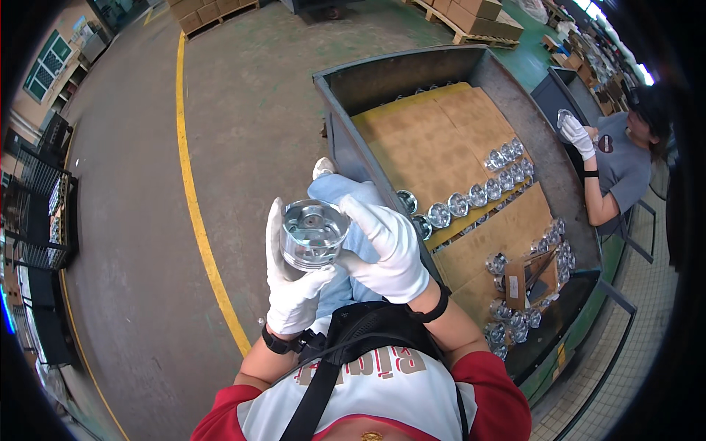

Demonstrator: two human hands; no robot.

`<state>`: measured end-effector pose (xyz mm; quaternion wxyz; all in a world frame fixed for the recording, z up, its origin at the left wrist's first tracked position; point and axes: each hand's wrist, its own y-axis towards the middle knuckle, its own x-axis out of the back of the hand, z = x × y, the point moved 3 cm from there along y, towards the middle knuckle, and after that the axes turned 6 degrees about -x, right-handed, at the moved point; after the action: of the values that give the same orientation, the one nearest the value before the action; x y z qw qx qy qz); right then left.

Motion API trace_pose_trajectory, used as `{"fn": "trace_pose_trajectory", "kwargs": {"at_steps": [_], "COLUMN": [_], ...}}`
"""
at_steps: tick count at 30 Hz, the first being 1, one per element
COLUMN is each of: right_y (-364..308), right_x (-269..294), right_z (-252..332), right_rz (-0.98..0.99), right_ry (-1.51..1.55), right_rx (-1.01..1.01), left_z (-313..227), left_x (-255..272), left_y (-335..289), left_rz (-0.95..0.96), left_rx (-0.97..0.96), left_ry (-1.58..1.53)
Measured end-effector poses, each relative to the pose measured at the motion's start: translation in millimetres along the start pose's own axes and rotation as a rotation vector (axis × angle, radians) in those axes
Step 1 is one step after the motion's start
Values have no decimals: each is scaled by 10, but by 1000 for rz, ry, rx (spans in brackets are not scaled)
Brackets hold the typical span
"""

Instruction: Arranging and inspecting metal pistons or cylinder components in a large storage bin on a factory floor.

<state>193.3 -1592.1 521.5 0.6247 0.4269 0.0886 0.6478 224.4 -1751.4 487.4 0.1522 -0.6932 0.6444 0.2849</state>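
Between my two white-gloved hands is a shiny silver metal piston (pixel 315 234), with ring grooves around its lower edge and a recessed face toward me. My left hand (pixel 290 283) grips it, fingers up its left side and thumb beneath. At its right side my right hand (pixel 386 250) curls round with the thumb and fingertips against it. To the right stands a grey metal bin (pixel 357 143), where a row of similar pistons (pixel 457 204) lies on brown cardboard sheets (pixel 426 140). More pistons (pixel 518 323) cluster at the bin's near right, around a small open cardboard box (pixel 521 283).
A co-worker (pixel 621 162) in a grey shirt and white gloves stands beyond the bin, holding a shiny part. Pallets of cartons (pixel 478 18) stand at the back. A yellow floor line (pixel 187 169) runs along my left; dark racks (pixel 48 213) stand at the far left.
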Motion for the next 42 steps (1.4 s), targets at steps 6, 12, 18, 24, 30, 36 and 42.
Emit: {"fn": "trace_pose_trajectory", "kwargs": {"at_steps": [6,12,18,24,30,36,42], "right_y": [-28,-4,18,16,67,0,33], "right_x": [86,118,144,165,290,361,291], "right_z": [95,151,182,189,135,-124,-125], "right_rz": [-22,-9,60,103,118,145,195], "right_ry": [-107,-115,90,115,133,214,-86], "right_rx": [41,67,96,69,-2,-241,-252], "left_z": [49,28,109,165,189,226,256], "left_x": [-21,-32,84,109,65,21,-19], "left_y": [-27,-54,-47,-9,62,64,131], "left_rz": [67,123,80,195,209,149,238], "left_rx": [245,312,429,455,350,345,322], "left_ry": [-324,-416,-658,-793,-644,-430,-58]}}
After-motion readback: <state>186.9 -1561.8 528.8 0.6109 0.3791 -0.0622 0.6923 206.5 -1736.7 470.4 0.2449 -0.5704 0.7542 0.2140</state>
